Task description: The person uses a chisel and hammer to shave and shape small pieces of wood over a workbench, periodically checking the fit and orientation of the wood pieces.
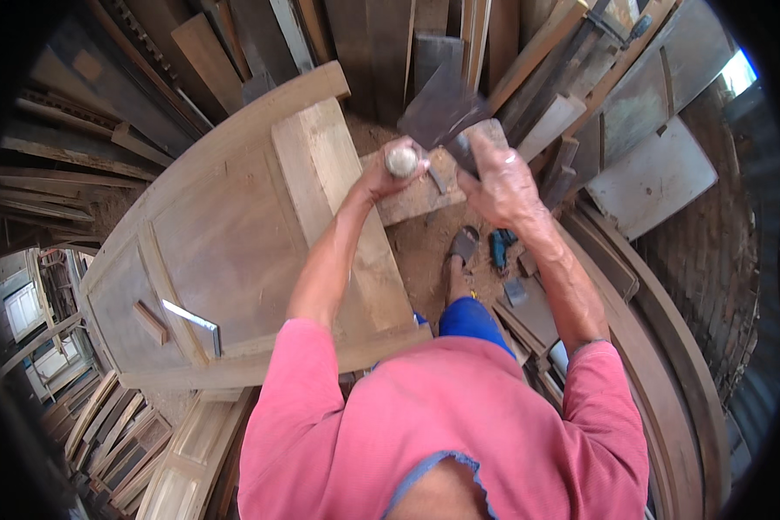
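My left hand (380, 180) is closed around a chisel (401, 162), and the round pale end of its handle faces up. Its narrow metal blade (438, 179) shows past my fingers, over a pale wooden board (414, 203). In my right hand (510, 184), just to the right, is a broad dark flat-headed tool (446, 108), smeared by motion; I cannot make out its exact kind. The tool's head is raised close above and beyond the chisel. Left of my hands lies a large curved-edged wooden door panel (225, 208) with a thick plank (325, 186) across it.
A try square (191, 316) and a small wood strip (150, 322) lie on the panel. A blue power drill (499, 250) rests on the shavings-strewn floor by my sandalled foot (463, 247). Boards (386, 61) lean along the far side, and long curved timbers (667, 381) stand at right.
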`<act>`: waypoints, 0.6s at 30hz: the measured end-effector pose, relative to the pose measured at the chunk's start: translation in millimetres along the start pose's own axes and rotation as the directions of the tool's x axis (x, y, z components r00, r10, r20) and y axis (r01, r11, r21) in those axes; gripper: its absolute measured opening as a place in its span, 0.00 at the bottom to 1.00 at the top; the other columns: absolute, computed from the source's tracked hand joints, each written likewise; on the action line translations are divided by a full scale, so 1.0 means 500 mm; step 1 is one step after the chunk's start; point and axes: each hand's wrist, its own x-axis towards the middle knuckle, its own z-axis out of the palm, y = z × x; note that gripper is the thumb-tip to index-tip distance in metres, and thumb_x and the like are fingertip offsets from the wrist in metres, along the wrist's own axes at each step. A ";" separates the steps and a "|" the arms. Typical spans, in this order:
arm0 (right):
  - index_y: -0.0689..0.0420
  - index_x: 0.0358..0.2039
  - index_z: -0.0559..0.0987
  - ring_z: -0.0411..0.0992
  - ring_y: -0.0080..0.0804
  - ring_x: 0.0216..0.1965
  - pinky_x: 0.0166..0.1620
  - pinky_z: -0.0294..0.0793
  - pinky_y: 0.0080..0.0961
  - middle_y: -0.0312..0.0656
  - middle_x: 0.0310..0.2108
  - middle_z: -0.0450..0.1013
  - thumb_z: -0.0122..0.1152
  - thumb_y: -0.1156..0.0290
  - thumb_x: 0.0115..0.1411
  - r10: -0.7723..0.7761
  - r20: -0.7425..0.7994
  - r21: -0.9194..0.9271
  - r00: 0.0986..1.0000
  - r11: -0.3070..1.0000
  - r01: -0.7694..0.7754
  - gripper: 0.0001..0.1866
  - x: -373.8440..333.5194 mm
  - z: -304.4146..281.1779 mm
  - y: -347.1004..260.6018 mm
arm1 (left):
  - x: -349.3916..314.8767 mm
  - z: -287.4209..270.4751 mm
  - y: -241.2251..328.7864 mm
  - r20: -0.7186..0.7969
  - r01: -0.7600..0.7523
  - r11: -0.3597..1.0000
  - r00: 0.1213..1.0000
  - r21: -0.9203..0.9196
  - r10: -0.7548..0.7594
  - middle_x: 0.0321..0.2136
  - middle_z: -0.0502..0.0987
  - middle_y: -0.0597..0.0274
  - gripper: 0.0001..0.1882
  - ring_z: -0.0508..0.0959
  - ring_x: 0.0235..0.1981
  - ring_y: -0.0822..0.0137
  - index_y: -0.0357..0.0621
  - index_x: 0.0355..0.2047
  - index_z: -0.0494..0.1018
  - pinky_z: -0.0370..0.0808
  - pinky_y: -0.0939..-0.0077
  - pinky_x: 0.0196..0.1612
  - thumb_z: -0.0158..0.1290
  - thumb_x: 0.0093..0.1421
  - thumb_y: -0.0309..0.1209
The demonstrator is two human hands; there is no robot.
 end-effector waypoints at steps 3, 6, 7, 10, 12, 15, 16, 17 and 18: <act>0.64 0.45 0.70 0.75 0.60 0.38 0.42 0.74 0.45 0.59 0.31 0.76 0.62 0.72 0.54 -0.091 -0.226 0.184 0.970 0.974 0.134 0.19 -0.018 -0.012 -0.065 | -0.004 0.002 -0.001 -0.034 -0.038 0.998 0.999 -0.046 0.037 0.24 0.69 0.65 0.13 0.68 0.28 0.74 0.42 0.31 0.69 0.69 0.75 0.34 0.63 0.55 0.31; 0.64 0.44 0.70 0.76 0.59 0.35 0.40 0.74 0.46 0.57 0.31 0.77 0.62 0.71 0.54 -0.200 -0.512 0.184 0.835 0.924 0.334 0.19 -0.018 0.018 -0.045 | 0.006 0.018 -0.009 0.007 -0.050 0.995 0.999 -0.085 0.051 0.28 0.75 0.65 0.14 0.72 0.32 0.74 0.42 0.37 0.72 0.71 0.76 0.38 0.64 0.54 0.31; 0.63 0.43 0.70 0.76 0.59 0.34 0.39 0.73 0.48 0.57 0.29 0.76 0.60 0.71 0.55 -0.145 -0.179 0.028 0.973 0.988 0.152 0.16 -0.015 0.030 -0.021 | 0.007 0.022 -0.015 -0.055 -0.111 0.991 0.993 -0.073 0.107 0.32 0.77 0.64 0.16 0.74 0.35 0.73 0.43 0.41 0.73 0.73 0.75 0.41 0.65 0.54 0.32; 0.63 0.40 0.69 0.76 0.59 0.32 0.36 0.72 0.50 0.57 0.26 0.76 0.56 0.72 0.55 0.002 0.163 -0.213 0.987 0.977 0.034 0.13 0.000 0.038 0.001 | 0.010 0.010 -0.039 0.051 -0.022 1.000 0.998 -0.006 0.023 0.43 0.81 0.58 0.25 0.78 0.44 0.69 0.41 0.49 0.74 0.75 0.71 0.49 0.66 0.53 0.35; 0.64 0.41 0.69 0.75 0.61 0.31 0.36 0.72 0.50 0.59 0.25 0.75 0.58 0.71 0.55 -0.026 0.126 -0.149 0.992 0.988 0.044 0.15 0.002 0.012 -0.013 | 0.010 0.010 -0.037 -0.075 -0.051 0.998 0.996 0.042 0.054 0.34 0.82 0.62 0.14 0.79 0.34 0.70 0.40 0.39 0.78 0.77 0.71 0.40 0.64 0.54 0.32; 0.64 0.40 0.69 0.75 0.61 0.31 0.36 0.73 0.51 0.59 0.25 0.75 0.59 0.71 0.54 -0.124 -0.079 0.073 0.989 0.989 0.130 0.16 -0.020 0.012 -0.061 | 0.002 -0.006 -0.047 -0.010 0.114 0.993 0.993 0.028 -0.114 0.38 0.82 0.58 0.19 0.78 0.38 0.70 0.40 0.42 0.77 0.77 0.72 0.43 0.66 0.53 0.34; 0.65 0.40 0.69 0.75 0.62 0.31 0.36 0.73 0.51 0.60 0.26 0.75 0.59 0.70 0.54 -0.136 -0.156 0.138 0.978 0.978 0.158 0.16 -0.023 0.013 -0.061 | 0.007 -0.005 -0.037 0.045 0.187 0.982 0.981 0.024 -0.188 0.41 0.81 0.56 0.21 0.78 0.40 0.71 0.40 0.44 0.76 0.76 0.72 0.45 0.67 0.53 0.36; 0.65 0.39 0.70 0.75 0.61 0.31 0.36 0.73 0.50 0.60 0.26 0.75 0.60 0.70 0.54 -0.173 -0.241 0.111 0.955 0.973 0.204 0.16 -0.026 0.032 -0.046 | 0.009 -0.003 -0.007 0.047 0.079 0.997 0.996 0.002 -0.079 0.37 0.82 0.58 0.18 0.78 0.37 0.72 0.40 0.41 0.77 0.76 0.71 0.42 0.67 0.53 0.34; 0.65 0.39 0.70 0.75 0.61 0.32 0.36 0.73 0.50 0.61 0.27 0.75 0.60 0.70 0.54 -0.211 -0.324 0.079 0.922 0.965 0.248 0.16 -0.029 0.054 -0.028 | 0.003 0.011 -0.014 0.056 0.083 0.997 0.995 -0.001 -0.083 0.37 0.82 0.58 0.18 0.78 0.37 0.72 0.40 0.41 0.77 0.76 0.71 0.42 0.67 0.53 0.34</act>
